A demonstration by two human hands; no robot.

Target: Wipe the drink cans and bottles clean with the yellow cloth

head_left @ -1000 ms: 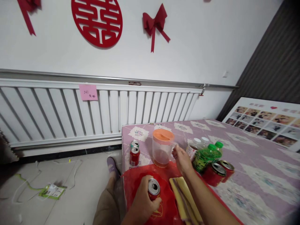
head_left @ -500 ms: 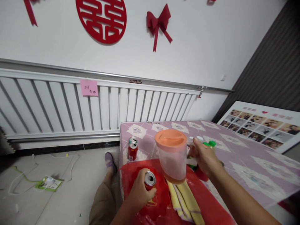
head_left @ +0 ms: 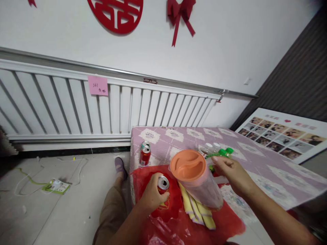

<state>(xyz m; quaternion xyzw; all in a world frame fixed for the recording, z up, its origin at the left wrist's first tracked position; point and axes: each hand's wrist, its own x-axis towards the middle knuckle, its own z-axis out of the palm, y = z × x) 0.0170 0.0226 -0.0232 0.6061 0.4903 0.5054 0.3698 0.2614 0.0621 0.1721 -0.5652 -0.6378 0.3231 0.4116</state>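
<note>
My left hand [head_left: 154, 194] is wrapped round an opened red drink can [head_left: 163, 183], which stands upright on a red plate [head_left: 170, 212]. By its handle, my right hand [head_left: 231, 172] holds a translucent plastic pitcher [head_left: 204, 192] with an orange lid [head_left: 188, 165]. The pitcher is tilted, its lid leaning left toward the can and its base swung out to the right. No liquid stream shows between the two. Below the pitcher lies a folded yellow cloth [head_left: 198, 209] on red plastic sheeting [head_left: 227, 221].
Another red can [head_left: 145, 156] and a teal-topped can [head_left: 145, 144] stand at the bed's or table's left corner. Bottles with green caps [head_left: 226, 151] and white caps are beyond my right hand. A white radiator [head_left: 117, 109] lines the wall. A photo board [head_left: 283, 136] leans at right.
My right hand has tipped the pitcher from nearly upright so that its lid leans left toward the can. My left hand keeps hold of the can. The view has shifted slightly downward.
</note>
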